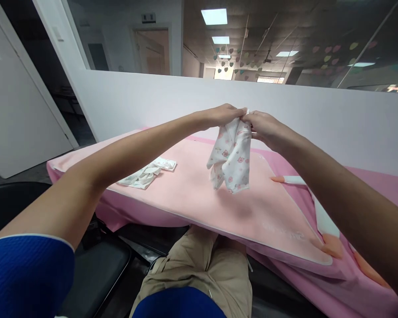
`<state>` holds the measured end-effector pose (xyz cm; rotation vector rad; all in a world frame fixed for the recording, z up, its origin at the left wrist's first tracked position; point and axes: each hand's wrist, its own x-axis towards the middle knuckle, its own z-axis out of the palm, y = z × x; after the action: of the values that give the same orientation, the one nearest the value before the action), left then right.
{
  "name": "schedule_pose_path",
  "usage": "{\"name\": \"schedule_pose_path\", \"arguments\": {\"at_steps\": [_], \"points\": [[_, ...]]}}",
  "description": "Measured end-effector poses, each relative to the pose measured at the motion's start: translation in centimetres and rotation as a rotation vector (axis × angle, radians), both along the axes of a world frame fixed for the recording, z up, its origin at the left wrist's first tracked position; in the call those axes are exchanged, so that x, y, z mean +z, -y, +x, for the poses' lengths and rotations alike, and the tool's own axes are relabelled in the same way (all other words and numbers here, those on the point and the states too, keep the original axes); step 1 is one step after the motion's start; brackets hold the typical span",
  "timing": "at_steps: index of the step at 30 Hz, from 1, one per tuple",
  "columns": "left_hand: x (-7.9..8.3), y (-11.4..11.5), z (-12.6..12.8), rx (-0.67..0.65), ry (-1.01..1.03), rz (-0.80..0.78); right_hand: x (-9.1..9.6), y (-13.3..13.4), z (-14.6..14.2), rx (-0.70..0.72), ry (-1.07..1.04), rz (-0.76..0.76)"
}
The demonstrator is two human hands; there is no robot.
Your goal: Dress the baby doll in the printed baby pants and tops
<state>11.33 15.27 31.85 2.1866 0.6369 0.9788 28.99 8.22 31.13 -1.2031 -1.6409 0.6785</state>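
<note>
While a flat, pale pink cloth mat point(182, 194) spreads across the centre of the frame, we see the left hand point(223, 115) and the right hand point(264, 126) meet above it, fingers narrowed in a pinch on the top edge of a small white fabric garment with pink printed figures point(234, 157). The garment hangs upper centre, its lower edge apart from the mat. At centre left, we find crumpled white cloth point(142, 176) on the mat, partly hidden by the left arm. Orange-and-white shapes point(325, 221) show at right against the bright pink tablecloth point(374, 190); we cannot tell whether they are printed. A black padded chair point(102, 265) stands lower left.
</note>
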Motion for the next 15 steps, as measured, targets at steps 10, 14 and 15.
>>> {"name": "schedule_pose_path", "arguments": {"at_steps": [10, 14, 15], "points": [[-1.4, -0.5, -1.7, 0.055, 0.019, -0.002, -1.7, -0.6, -0.9, 0.156, -0.07, 0.048], [-3.3, -2.8, -2.6, 0.155, 0.017, -0.032, -3.5, -1.4, 0.0, -0.052, 0.033, 0.051], [-3.6, -3.4, -2.8, 0.181, 0.025, -0.05, -4.1, -1.6, 0.4, -0.109, 0.045, 0.061]]}}
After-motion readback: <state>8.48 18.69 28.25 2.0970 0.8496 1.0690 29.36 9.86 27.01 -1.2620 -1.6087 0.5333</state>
